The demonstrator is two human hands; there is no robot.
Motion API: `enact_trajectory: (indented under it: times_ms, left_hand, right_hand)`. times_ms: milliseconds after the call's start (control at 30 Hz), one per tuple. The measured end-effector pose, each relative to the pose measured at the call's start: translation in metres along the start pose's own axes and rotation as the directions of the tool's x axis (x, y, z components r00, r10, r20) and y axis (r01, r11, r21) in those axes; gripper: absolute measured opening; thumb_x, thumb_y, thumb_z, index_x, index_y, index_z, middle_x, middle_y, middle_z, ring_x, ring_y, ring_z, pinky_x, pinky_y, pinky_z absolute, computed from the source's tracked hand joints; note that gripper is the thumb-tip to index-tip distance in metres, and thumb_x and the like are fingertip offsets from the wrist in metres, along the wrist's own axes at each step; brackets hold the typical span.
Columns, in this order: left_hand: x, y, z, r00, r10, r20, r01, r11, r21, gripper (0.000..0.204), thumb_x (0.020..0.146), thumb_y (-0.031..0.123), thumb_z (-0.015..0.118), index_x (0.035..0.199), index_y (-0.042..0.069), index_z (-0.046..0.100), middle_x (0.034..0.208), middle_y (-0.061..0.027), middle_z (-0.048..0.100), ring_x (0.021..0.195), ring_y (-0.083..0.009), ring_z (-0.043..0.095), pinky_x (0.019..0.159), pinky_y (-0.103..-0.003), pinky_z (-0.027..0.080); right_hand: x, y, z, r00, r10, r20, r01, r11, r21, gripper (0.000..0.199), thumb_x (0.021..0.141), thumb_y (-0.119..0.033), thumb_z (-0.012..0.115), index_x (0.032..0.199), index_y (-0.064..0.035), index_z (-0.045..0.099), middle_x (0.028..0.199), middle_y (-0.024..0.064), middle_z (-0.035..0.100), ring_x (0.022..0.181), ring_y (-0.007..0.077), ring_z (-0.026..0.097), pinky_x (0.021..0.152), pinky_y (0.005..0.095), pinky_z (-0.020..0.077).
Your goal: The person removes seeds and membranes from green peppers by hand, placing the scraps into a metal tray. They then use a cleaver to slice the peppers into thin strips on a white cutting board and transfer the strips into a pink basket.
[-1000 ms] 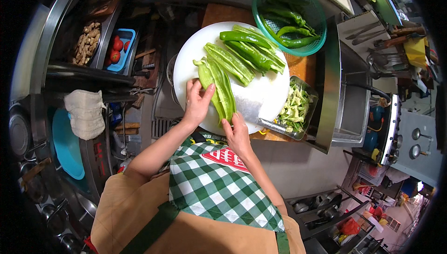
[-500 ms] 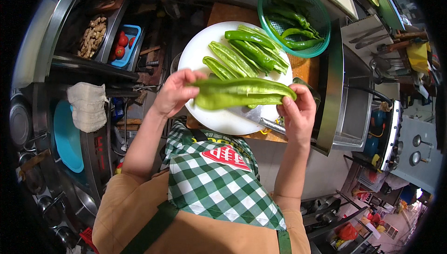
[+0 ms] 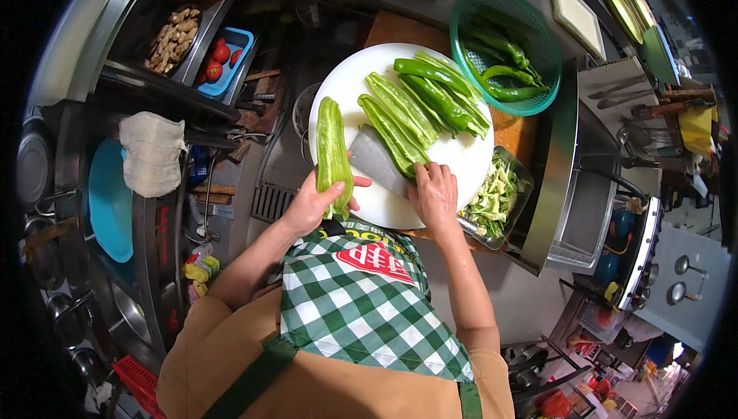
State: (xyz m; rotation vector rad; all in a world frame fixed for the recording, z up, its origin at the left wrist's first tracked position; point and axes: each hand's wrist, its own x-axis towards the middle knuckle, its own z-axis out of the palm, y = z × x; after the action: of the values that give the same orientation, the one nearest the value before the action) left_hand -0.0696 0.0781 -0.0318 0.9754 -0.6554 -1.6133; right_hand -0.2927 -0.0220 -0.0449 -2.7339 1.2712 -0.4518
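left hand [image 3: 314,202]: wrapped around the bottom end of a long pale green pepper [image 3: 333,154], fingers closed on it, the pepper running straight away from the hand over the near-left edge of the round white cutting board [image 3: 469,161]

right hand [image 3: 435,192]: closed on the handle of a cleaver [image 3: 378,162], the wide blade lying flat-ish on the board and pointing toward the left hand; the handle itself is hidden under the palm

how the pepper handles: looks light and hollow with a waxy skin, so I'd guess a bit slippery and easy to crush if squeezed hard. It's long and bends a little, so gripping low near the stem end like this, or around the middle, seems the safe spot

just past the right hand: a row of split green peppers [image 3: 400,123] lying side by side on the board, touching each other, with the darker ones [image 3: 438,88] further out

right of the right hand: a clear tray of pepper trimmings [image 3: 492,196] tucked against the board edge

further out, beyond the board: a green basket [image 3: 538,42] with more whole peppers, sitting on the wooden desk [image 3: 392,28]

far left of the left hand: a white cloth [image 3: 151,154], a blue tray of tomatoes [image 3: 231,58] and a tub of ginger [image 3: 173,34]
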Motion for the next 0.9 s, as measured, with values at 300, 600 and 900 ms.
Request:
enact_trajectory:
  times_ms: [300, 600, 900]
  left_hand:
    - [0.019, -0.020, -0.006, 0.960, -0.070, -0.272, 0.017, 0.981, -0.195, 0.047, 0.099, 0.040, 0.034, 0.131, 0.006, 0.032, 0.096, -0.0133, 0.059, 0.076, -0.0185, 0.060, 0.070, -0.032, 0.050]
    - [0.031, -0.027, 0.001, 0.988, -0.116, -0.099, 0.089, 0.965, -0.245, 0.075, 0.088, 0.066, 0.027, 0.130, 0.006, 0.042, 0.117, -0.0091, 0.055, 0.109, -0.0186, 0.054, 0.094, -0.034, 0.045]
    - [0.031, -0.024, 0.007, 0.994, -0.108, -0.017, 0.099, 0.958, -0.270, 0.049, 0.096, 0.045, 0.042, 0.126, 0.006, 0.042, 0.111, -0.0118, 0.057, 0.099, -0.0194, 0.057, 0.086, -0.036, 0.049]
  right_hand:
    - [0.026, -0.047, -0.016, 0.947, 0.316, 0.053, -0.268, 0.692, 0.670, 0.012, 0.073, -0.004, 0.064, 0.083, 0.0027, 0.064, 0.075, 0.0180, 0.060, 0.064, 0.0299, 0.061, 0.061, 0.0369, 0.0491]
    - [0.018, -0.104, -0.005, 0.973, 0.143, -0.179, -0.008, 0.801, 0.598, 0.021, 0.069, 0.004, 0.065, 0.090, 0.0002, 0.061, 0.079, 0.0155, 0.054, 0.067, 0.0312, 0.057, 0.060, 0.0379, 0.0475]
    - [0.014, -0.112, -0.007, 0.978, 0.166, -0.126, -0.044, 0.755, 0.654, 0.019, 0.076, 0.001, 0.064, 0.095, 0.0017, 0.062, 0.078, 0.0152, 0.056, 0.067, 0.0302, 0.059, 0.065, 0.0357, 0.0500]
